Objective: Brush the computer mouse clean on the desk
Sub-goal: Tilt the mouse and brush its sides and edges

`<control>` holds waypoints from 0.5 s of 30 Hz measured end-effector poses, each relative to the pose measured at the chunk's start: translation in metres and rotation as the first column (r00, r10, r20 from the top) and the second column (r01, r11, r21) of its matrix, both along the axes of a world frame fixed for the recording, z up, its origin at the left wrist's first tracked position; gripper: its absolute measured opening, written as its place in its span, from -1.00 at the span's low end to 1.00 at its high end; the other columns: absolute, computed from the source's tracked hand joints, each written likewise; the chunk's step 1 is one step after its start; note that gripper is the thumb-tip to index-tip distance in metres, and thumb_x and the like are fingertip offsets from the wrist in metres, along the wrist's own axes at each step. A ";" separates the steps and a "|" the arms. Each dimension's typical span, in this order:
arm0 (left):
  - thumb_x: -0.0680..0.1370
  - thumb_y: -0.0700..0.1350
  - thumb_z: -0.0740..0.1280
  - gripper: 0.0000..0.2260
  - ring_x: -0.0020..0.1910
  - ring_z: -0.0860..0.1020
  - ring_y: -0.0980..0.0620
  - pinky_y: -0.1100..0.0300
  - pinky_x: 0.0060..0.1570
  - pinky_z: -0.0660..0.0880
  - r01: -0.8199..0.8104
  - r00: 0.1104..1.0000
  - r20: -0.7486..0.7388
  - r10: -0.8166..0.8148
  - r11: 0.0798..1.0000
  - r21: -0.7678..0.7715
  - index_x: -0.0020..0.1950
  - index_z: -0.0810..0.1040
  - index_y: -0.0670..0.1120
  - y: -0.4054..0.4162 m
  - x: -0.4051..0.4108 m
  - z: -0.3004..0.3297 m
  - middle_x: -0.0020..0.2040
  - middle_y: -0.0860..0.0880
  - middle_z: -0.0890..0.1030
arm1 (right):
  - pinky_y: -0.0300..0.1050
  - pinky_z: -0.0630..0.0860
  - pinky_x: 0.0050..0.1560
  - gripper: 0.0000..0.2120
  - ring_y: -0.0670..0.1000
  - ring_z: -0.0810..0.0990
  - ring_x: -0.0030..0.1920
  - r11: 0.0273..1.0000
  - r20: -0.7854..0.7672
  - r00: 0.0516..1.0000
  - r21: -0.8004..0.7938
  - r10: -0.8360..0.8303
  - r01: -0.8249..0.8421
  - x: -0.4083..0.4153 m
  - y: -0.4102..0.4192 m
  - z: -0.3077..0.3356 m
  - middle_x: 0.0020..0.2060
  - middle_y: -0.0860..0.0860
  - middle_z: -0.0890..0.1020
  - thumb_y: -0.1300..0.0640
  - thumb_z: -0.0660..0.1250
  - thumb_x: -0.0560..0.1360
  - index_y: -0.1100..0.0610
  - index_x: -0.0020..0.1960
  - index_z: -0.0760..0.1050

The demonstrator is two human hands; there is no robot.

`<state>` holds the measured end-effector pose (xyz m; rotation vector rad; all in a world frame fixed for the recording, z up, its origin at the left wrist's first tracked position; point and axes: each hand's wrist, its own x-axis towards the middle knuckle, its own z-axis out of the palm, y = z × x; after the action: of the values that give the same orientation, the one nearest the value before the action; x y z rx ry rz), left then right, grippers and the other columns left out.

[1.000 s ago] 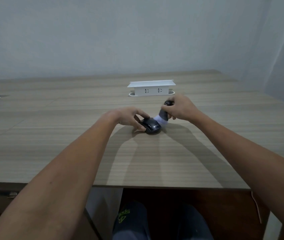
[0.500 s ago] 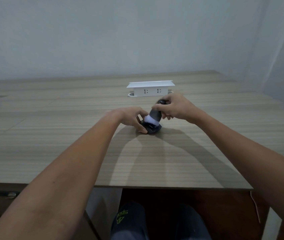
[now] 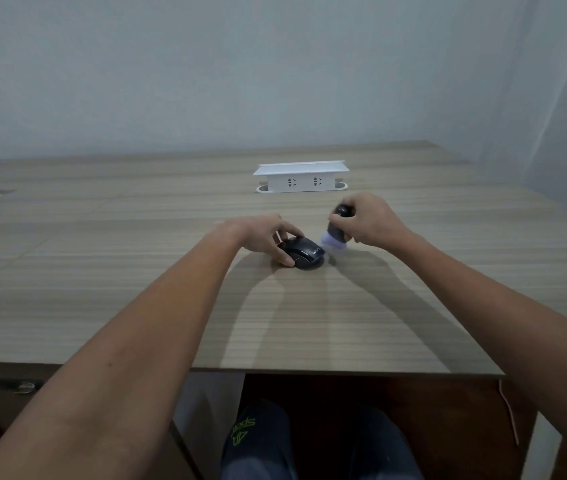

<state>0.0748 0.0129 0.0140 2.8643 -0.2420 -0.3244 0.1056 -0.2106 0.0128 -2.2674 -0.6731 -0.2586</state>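
Mouse (image 3: 304,256) between left fingers (image 3: 287,259); brush (image 3: 335,233) right.

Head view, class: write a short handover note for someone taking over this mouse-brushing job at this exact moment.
Left hand: fingers pinch the computer mouse, steadying it flat on the desk.
Right hand: closed around the brush handle, pale bristles pointing down just right of the mouse; whether they touch it cannot be told.
Behind them stands a white socket box, clear of the work.
Done: mouse held, brush in hand and at the mouse. How clean the mouse is cannot be judged from here.
Left: brush the mouse clean, then release the mouse and put the brush down.
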 end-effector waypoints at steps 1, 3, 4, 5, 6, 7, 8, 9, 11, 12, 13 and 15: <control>0.40 0.07 0.54 -0.33 0.23 0.54 -0.04 -0.02 0.34 0.43 -0.002 1.000 0.002 0.002 1.000 0.000 0.48 0.42 0.06 0.000 0.000 0.000 0.27 -0.06 0.53 | -0.42 0.36 -0.51 -0.83 -0.21 0.48 -0.59 0.999 0.006 1.000 0.036 0.015 -0.015 -0.002 0.001 0.001 -0.54 -0.06 0.59 0.23 0.34 0.47 0.28 -0.21 0.66; 0.42 0.06 0.53 -0.37 0.23 0.54 -0.05 -0.02 0.33 0.44 -0.001 1.000 0.011 0.001 1.000 -0.010 0.45 0.44 0.05 0.000 -0.001 0.000 0.27 -0.07 0.54 | -0.34 0.42 -0.47 -0.82 -0.15 0.49 -0.56 0.990 -0.030 0.994 0.100 0.107 -0.104 -0.008 0.004 0.002 -0.50 0.00 0.60 0.16 0.37 0.52 0.26 -0.14 0.67; 0.43 0.05 0.53 -0.39 0.23 0.55 -0.05 -0.01 0.33 0.44 0.001 1.000 0.015 -0.001 1.000 -0.013 0.45 0.44 0.04 0.000 -0.002 0.000 0.26 -0.08 0.54 | -0.31 0.44 -0.46 -0.82 -0.12 0.49 -0.54 0.984 -0.055 0.986 0.095 0.159 -0.154 -0.011 0.006 0.001 -0.49 0.00 0.60 0.14 0.38 0.53 0.23 -0.12 0.67; 0.43 0.05 0.52 -0.39 0.24 0.55 -0.06 -0.01 0.32 0.44 0.001 1.000 0.022 -0.001 1.000 -0.011 0.45 0.44 0.04 -0.001 -0.002 -0.001 0.26 -0.09 0.55 | -0.29 0.45 -0.45 -0.83 -0.11 0.50 -0.53 0.981 -0.071 0.979 0.062 0.189 -0.185 -0.012 0.007 0.001 -0.49 0.00 0.60 0.12 0.38 0.53 0.21 -0.11 0.67; 0.43 0.05 0.52 -0.39 0.24 0.55 -0.07 -0.02 0.32 0.44 0.001 1.000 0.030 -0.001 1.000 -0.007 0.45 0.44 0.05 -0.001 -0.002 -0.001 0.25 -0.09 0.56 | -0.27 0.45 -0.45 -0.84 -0.12 0.49 -0.53 0.982 -0.065 0.979 0.017 0.191 -0.190 -0.012 0.007 0.000 -0.49 -0.01 0.60 0.13 0.38 0.53 0.19 -0.11 0.68; 0.43 0.06 0.52 -0.38 0.23 0.55 -0.09 -0.03 0.32 0.45 -0.003 0.999 0.036 0.003 1.000 -0.003 0.46 0.43 0.05 -0.001 -0.002 -0.001 0.24 -0.09 0.57 | -0.25 0.44 -0.43 -0.86 -0.14 0.49 -0.54 0.986 -0.035 0.985 -0.024 0.167 -0.168 -0.009 0.007 0.001 -0.48 -0.01 0.60 0.15 0.37 0.51 0.18 -0.13 0.68; 0.43 0.07 0.52 -0.38 0.22 0.55 -0.10 -0.04 0.31 0.45 -0.007 0.999 0.041 0.007 1.000 -0.001 0.46 0.43 0.05 -0.001 -0.002 -0.002 0.22 -0.09 0.57 | -0.25 0.44 -0.39 -0.87 -0.17 0.49 -0.53 0.990 0.015 0.992 -0.056 0.128 -0.127 -0.007 0.006 0.003 -0.46 -0.01 0.62 0.16 0.37 0.49 0.16 -0.15 0.67; 0.43 0.08 0.52 -0.37 0.22 0.55 -0.10 -0.05 0.31 0.45 -0.012 0.999 0.042 0.012 1.000 0.001 0.46 0.43 0.05 0.000 -0.002 -0.002 0.21 -0.09 0.58 | -0.26 0.42 -0.36 -0.88 -0.20 0.50 -0.51 0.994 0.066 0.994 -0.073 0.092 -0.087 -0.005 0.006 0.005 -0.43 -0.02 0.63 0.18 0.37 0.46 0.15 -0.18 0.67; 0.42 0.10 0.51 -0.37 0.24 0.54 -0.09 -0.05 0.32 0.44 -0.017 0.999 0.044 0.017 1.000 0.010 0.46 0.43 0.05 0.000 -0.002 -0.002 0.23 -0.09 0.56 | -0.37 0.41 -0.39 -0.89 -0.24 0.52 -0.48 0.995 0.099 0.991 -0.043 0.093 -0.090 -0.008 0.008 0.010 -0.39 -0.03 0.64 0.20 0.37 0.45 0.12 -0.16 0.68; 0.42 0.11 0.51 -0.37 0.26 0.52 -0.07 -0.04 0.33 0.43 -0.018 0.999 0.051 0.017 1.000 0.015 0.45 0.44 0.06 0.000 -0.002 -0.003 0.25 -0.07 0.53 | -0.41 0.40 -0.42 -0.90 -0.24 0.52 -0.49 0.991 0.072 0.988 -0.010 0.136 -0.135 -0.010 0.010 0.010 -0.40 -0.04 0.64 0.21 0.38 0.47 0.13 -0.13 0.69; 0.41 0.13 0.51 -0.38 0.27 0.50 -0.05 -0.03 0.33 0.42 -0.020 0.998 0.061 0.019 1.000 0.017 0.44 0.46 0.08 0.000 -0.002 -0.003 0.26 -0.05 0.50 | -0.42 0.41 -0.44 -0.91 -0.23 0.52 -0.51 0.984 0.036 0.983 0.006 0.180 -0.181 -0.013 0.011 0.009 -0.42 -0.07 0.63 0.20 0.39 0.48 0.14 -0.10 0.69; 0.40 0.16 0.51 -0.40 0.28 0.48 0.00 -0.01 0.33 0.41 -0.021 0.996 0.084 0.020 1.000 0.020 0.41 0.49 0.08 0.001 -0.002 -0.005 0.28 -0.01 0.46 | -0.37 0.41 -0.45 -0.91 -0.21 0.51 -0.53 0.976 0.000 0.976 -0.026 0.216 -0.216 -0.014 0.009 0.005 -0.46 -0.09 0.61 0.21 0.40 0.49 0.16 -0.10 0.69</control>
<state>0.0723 0.0136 0.0089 2.9030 -0.2258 -0.2042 0.0915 -0.2013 0.0183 -2.1963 -0.9212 -0.1481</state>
